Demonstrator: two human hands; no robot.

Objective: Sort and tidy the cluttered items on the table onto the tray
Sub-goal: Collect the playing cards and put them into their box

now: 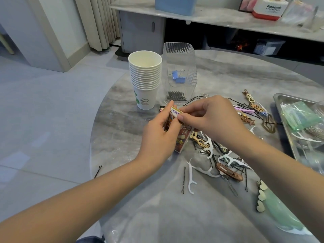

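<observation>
Left hand [158,135]: fingers curled round a small printed box [178,135], holding it tilted just above the worktop [122,123]; grip looks meant to steady the box while the other hand works on it.
Right hand [210,118]: thumb and forefinger pinch the box's top edge, prob. its flap or inner sleeve; cannot tell if it is being opened or closed.
Box: between both hands, near the middle of the worktop, just in front of the cup stack; well apart from the tray, so not yet sorted.
Tray [287,123]: metal, at the right edge of the worktop; already holds green packets, clear bags and at least one floss pick.
Clutter: floss picks [192,174], bobby pins [183,179], hair clips [229,171], paper clips, spread under and beside the right forearm, between box and tray.
Paper cups [145,79]: one nested stack, upright, behind the hands.
Clear organiser [179,72]: beside the cups, apart from them; blue binder clips in the upper section, dark pins in the bottom, i.e. small items already grouped by kind.
Green packet [280,213]: near edge of worktop, right, wooden heart clips beside it.
Step (judged): tidying the box before moving it to the tray.
Risk (judged): right forearm hangs over loose picks and pins; a sweep toward the tray could scatter them.
</observation>
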